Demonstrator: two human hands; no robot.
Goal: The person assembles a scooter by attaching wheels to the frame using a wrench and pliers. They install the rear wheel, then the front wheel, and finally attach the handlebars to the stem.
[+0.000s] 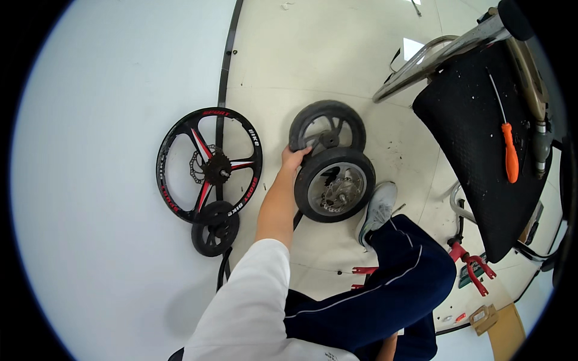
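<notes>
Left hand: our left hand (294,157), arm outstretched, fingers curled gripping the small wheel (335,185).
Right hand: out of our sight.
Spoked wheel (209,163): left of the small wheel.

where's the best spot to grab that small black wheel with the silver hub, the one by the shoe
Probably the tyre's upper left edge, coming from the left. The small wheel with the silver hub stands on its tread, hub face and disc toward the camera, so the rubber rim is the free, graspable part. The left hand already rests there. The shoe crowds its lower right, and another small wheel sits just behind.
</notes>
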